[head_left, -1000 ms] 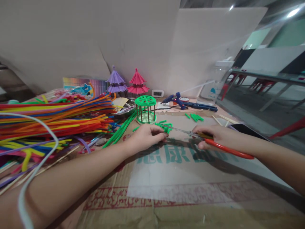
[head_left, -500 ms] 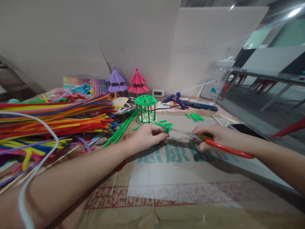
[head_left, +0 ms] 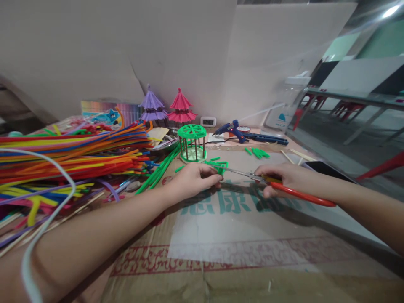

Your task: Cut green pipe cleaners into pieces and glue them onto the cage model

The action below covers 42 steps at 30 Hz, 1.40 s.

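Two bare hands are at work just on the near side of a green pipe-cleaner pavilion frame (head_left: 192, 131), which I take as my mark. The right hand (head_left: 279, 174), to the right of the frame and nearer the person, is wrapped around the orange-handled scissors (head_left: 280, 188). Their long axis runs roughly crosswise: handles out to the right and a little nearer the person, blade tips pointing left, close in front of the frame. The tips reach a small bent green pipe-cleaner piece (head_left: 223, 167) beside the left hand (head_left: 196, 179). That hand has its thumb and fingers curled together against the piece; whether it truly grips it, I can't tell from here.

As for containers, a metal bowl (head_left: 172, 145) sits behind and left of the frame, with a yellowish paper (head_left: 158, 134) and thin strips inside, too jumbled to name. A flat pack of coloured pens (head_left: 109, 111) stands farther left. Well to the frame's right is a clear bottle (head_left: 278, 121); I can't make out its contents. Between bottle and frame lies a blue glue gun (head_left: 232, 130), with short green cuttings (head_left: 260, 152) nearer the person.
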### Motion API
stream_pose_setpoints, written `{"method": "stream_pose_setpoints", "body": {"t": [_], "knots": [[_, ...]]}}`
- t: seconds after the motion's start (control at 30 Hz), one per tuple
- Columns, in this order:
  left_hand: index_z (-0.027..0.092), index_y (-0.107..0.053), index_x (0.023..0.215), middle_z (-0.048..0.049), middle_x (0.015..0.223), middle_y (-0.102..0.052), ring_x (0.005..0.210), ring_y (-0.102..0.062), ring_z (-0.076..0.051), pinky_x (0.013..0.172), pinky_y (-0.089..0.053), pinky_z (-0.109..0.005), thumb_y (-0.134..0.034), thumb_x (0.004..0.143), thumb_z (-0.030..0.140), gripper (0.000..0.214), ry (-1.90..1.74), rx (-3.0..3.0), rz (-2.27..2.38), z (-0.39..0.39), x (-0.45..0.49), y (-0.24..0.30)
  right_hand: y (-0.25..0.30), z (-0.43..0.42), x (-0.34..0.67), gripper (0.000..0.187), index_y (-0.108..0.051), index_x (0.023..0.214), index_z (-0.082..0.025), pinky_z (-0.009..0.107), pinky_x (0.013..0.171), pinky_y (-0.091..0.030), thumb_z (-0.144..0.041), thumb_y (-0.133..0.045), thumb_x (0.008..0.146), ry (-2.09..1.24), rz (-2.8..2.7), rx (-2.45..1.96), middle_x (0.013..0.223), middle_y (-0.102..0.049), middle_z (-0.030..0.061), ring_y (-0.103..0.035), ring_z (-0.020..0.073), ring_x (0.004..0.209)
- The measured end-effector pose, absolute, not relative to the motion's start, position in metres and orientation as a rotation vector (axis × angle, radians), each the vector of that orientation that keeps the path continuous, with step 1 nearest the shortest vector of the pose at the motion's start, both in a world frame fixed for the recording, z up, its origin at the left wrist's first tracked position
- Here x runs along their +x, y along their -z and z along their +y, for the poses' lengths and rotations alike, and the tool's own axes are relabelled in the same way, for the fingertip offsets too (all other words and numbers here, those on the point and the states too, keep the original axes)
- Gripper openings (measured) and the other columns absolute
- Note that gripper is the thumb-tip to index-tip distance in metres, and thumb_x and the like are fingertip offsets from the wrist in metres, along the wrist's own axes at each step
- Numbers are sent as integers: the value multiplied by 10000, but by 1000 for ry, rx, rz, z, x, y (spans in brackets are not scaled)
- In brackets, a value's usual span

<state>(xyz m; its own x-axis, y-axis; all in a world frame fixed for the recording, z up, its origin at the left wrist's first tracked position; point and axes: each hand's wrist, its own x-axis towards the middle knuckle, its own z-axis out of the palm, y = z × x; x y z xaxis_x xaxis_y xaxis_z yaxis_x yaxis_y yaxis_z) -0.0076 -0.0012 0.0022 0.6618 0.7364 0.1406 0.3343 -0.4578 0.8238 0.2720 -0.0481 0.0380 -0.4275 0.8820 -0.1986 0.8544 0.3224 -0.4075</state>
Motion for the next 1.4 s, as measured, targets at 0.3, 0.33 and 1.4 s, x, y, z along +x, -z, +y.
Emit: {"method": "stream_pose_setpoints", "body": {"t": [0.3, 0.33, 1.4], "knots": [[151, -706, 749, -33, 734, -737, 645, -658, -131, 628, -502, -235, -581, 870, 364, 275, -612, 1962, 908, -5, -5, -6, -35, -57, 261, 327, -661, 920, -248, 281, 616, -412, -544, -606, 791, -558, -2429, -1719, 766, -705, 17, -620, 208, 714], [152, -705, 745, -33, 735, -738, 649, -659, -131, 633, -502, -235, -583, 869, 362, 272, -614, 1964, 919, -6, -5, -7, -33, -58, 260, 323, -664, 937, -255, 284, 620, -414, -540, -606, 795, -540, -2419, -1729, 771, -716, 16, -624, 209, 710], [173, -579, 1163, -36, 829, -691, 730, -624, -192, 655, -436, -292, -454, 935, 327, 302, -711, 2463, 1347, -1, -10, -1, -33, -47, 283, 394, -664, 1152, -247, 366, 680, -467, -467, -477, 884, -73, -2659, -1831, 1053, -714, 108, -678, 293, 869]]}}
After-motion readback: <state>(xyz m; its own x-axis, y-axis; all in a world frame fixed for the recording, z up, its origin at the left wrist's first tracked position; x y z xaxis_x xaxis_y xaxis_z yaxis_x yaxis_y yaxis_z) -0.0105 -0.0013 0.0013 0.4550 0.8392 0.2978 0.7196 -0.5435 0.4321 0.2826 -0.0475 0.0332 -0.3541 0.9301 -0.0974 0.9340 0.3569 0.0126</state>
